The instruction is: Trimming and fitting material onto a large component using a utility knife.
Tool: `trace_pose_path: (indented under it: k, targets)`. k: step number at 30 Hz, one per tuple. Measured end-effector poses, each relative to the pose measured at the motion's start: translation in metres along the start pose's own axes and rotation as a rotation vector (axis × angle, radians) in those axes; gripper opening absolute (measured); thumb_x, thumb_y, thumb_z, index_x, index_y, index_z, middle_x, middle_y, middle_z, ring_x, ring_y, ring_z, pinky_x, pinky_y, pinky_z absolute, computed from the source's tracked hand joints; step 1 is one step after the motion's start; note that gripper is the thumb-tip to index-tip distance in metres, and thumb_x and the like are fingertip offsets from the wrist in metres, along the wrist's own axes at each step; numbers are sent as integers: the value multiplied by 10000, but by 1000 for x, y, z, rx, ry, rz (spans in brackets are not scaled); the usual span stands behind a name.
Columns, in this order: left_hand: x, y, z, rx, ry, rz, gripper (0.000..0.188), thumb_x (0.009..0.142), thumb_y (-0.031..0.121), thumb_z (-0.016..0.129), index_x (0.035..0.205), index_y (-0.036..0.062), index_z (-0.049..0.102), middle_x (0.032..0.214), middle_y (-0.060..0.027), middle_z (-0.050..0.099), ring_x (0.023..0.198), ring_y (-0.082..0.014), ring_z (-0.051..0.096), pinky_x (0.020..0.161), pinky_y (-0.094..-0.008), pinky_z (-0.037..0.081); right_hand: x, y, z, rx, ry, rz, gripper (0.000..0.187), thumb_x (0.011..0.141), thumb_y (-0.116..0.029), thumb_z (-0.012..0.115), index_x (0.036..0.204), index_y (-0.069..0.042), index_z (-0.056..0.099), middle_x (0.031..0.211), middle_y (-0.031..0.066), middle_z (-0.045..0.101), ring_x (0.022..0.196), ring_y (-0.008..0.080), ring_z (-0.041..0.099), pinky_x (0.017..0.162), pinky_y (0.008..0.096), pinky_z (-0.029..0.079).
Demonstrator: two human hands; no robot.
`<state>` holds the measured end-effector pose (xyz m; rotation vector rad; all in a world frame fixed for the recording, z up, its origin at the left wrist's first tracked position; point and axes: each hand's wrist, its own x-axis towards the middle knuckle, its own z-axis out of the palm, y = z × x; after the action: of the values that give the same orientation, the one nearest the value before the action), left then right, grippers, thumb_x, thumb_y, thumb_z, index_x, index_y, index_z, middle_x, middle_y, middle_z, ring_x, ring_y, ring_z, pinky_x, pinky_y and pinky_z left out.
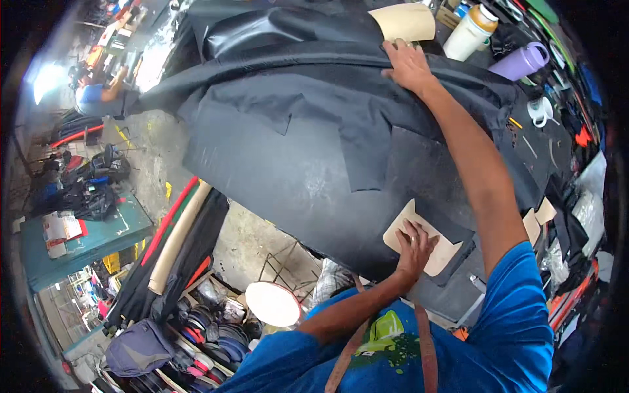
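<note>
My left hand (414,252) lies with its fingers spread on a tan cut-out pattern piece (442,262), which rests over dark material near the table's front edge. Stretched across the table, my right hand (407,65) touches the long roll of black fabric (295,56). Its fingers are apart, and their tips reach the lower edge of another tan sheet (406,23). Loose black fabric (262,98) spreads from the roll over the dark tabletop (295,170). I cannot make out anything gripped in either hand.
A cream bottle (468,33), a purple bottle (521,62) and a white mug (540,111) stand at the far right. Fabric rolls (180,236), a round stool (274,303) and a backpack (139,347) are at the left. Another person (92,95) works at the far left.
</note>
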<state>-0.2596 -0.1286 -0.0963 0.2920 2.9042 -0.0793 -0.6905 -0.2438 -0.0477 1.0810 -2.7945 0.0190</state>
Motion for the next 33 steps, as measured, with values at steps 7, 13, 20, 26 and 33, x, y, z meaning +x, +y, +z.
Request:
trace_pose_path:
  k: [7,13,20,26,33]
  targets:
    - [-2,-8,-5,-58,-54,28,571,1022,263,533,1584,252,429,1470,-359,424,1308,-656,427,957,-740,447,-83,-115,-66,346,-656,112,470,865,-207,657,1274,-49,489,1046,172,637,992,445,650,843,509,519]
    - [-1,-6,4,29,-55,55,564,1020,273,520,1557,116,447,1480,-368,430,1310,-643,437,953,-748,445,-137,-141,-5,539,-449,114,534,870,-309,741,1275,-6,572,1144,196,599,1023,421,634,893,497,509]
    - [1,-2,11,57,-15,30,505,1063,337,422,1492,86,514,1461,-347,459,1324,-613,441,986,-756,409,-83,-138,41,614,280,245,462,918,-315,727,1287,-43,671,1219,144,600,1072,368,597,948,451,495]
    - [0,-1,1,50,-51,44,433,1060,295,422,1424,128,587,1412,-359,486,1321,-634,423,997,-757,406,-18,-102,63,171,17,35,327,864,-280,696,1046,-8,710,1127,216,621,1045,381,545,900,516,444]
    - [-4,-9,8,-108,5,75,415,1030,300,471,1414,214,603,1403,-360,492,1293,-667,423,994,-779,394,-119,-41,-22,504,-205,188,418,879,-313,663,1009,84,679,1072,283,679,964,446,646,868,483,537]
